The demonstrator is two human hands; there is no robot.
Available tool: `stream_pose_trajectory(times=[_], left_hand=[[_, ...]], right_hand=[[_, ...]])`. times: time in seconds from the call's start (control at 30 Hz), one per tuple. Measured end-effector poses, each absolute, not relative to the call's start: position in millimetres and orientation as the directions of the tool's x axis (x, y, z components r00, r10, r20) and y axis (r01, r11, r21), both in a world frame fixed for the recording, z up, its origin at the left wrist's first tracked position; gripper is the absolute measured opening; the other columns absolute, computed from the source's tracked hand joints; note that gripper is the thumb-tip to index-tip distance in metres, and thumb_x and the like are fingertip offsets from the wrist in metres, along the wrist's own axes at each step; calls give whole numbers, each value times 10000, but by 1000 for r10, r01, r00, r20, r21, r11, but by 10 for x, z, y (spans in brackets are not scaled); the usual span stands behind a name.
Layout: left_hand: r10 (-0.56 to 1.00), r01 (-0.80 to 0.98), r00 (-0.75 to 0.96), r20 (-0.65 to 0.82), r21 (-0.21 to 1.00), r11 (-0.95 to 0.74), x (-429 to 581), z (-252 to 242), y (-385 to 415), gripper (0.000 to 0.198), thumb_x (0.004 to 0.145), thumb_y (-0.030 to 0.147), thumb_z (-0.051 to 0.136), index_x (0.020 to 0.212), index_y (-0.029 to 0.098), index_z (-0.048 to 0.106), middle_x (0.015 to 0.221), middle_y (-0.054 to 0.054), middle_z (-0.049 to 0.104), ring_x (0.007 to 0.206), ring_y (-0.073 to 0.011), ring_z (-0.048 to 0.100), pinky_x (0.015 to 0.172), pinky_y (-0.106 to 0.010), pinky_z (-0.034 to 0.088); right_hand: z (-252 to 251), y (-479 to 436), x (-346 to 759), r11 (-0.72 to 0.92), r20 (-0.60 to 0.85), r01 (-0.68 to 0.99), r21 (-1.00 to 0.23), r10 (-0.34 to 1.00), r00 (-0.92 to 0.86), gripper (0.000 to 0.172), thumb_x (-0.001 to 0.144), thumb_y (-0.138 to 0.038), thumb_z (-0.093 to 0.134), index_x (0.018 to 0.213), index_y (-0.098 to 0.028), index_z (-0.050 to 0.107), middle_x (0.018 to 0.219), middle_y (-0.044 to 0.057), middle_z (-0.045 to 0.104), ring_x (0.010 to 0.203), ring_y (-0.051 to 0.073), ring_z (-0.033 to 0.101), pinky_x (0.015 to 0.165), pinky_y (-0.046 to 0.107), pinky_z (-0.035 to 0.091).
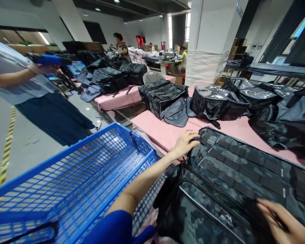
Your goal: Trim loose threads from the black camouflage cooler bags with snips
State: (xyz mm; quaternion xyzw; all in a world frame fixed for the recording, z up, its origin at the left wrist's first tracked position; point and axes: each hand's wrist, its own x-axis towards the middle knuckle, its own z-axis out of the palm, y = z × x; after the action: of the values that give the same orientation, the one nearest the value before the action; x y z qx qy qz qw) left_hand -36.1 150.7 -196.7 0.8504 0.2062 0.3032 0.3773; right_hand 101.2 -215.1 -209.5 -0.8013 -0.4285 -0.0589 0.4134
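A large dark camouflage backpack (234, 183) with webbing straps lies on the pink table (162, 130) right in front of me. My left hand (185, 143) reaches out and grips the far top corner of this backpack, its fingers curled over the edge. My right hand (284, 220) sits at the bottom right on the near side of the same backpack, fingers bent and pressed on its fabric.
A blue plastic mesh crate (73, 183) stands at my left beside the table. More dark backpacks (165, 98), some in clear plastic (216, 101), lie further along the pink tables. A person in a light shirt (27, 84) stands on the left holding a blue tool.
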Motion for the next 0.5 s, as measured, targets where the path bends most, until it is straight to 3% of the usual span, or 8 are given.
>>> stream_pose_trajectory(times=[0.07, 0.2, 0.37, 0.5], left_hand=[[345, 9, 853, 393, 649, -761, -233, -1813, 1494, 361, 787, 248, 632, 1144, 202, 605, 1243, -81, 560, 1170, -211, 493, 1037, -379, 374], [241, -80, 919, 312, 746, -661, -201, -1717, 1556, 357, 750, 182, 647, 1102, 131, 620, 1141, -100, 601, 1080, -201, 537, 997, -330, 390], [321, -78, 925, 202, 929, -362, -307, -1781, 1572, 474, 691, 60, 621, 1159, 133, 609, 999, -46, 617, 853, -125, 545, 818, -240, 431], [440, -53, 895, 78, 996, -69, -256, -1843, 1475, 468, 655, 20, 587, 1118, 84, 617, 737, 9, 547, 653, -70, 476, 646, -183, 399]], right_hand=[[-1885, -1817, 1032, -283, 409, 718, -636, 666, 624, 359, 742, -570, 606, 824, -240, 721, 831, 33, 697, 710, 213, 661, 651, 262, 533], [-1669, -1163, 1087, -211, 408, 721, -660, 706, 580, 352, 741, -538, 584, 808, -218, 714, 811, 35, 699, 713, 208, 658, 610, 254, 500], [-1560, -440, 1041, -99, 451, 796, -597, 779, 435, 270, 773, -397, 534, 887, -225, 708, 904, 34, 676, 814, 202, 625, 672, 277, 449], [-1566, -10, 931, -96, 443, 776, -623, 774, 451, 277, 705, -282, 564, 936, -239, 709, 991, 32, 642, 763, 172, 577, 557, 247, 346]])
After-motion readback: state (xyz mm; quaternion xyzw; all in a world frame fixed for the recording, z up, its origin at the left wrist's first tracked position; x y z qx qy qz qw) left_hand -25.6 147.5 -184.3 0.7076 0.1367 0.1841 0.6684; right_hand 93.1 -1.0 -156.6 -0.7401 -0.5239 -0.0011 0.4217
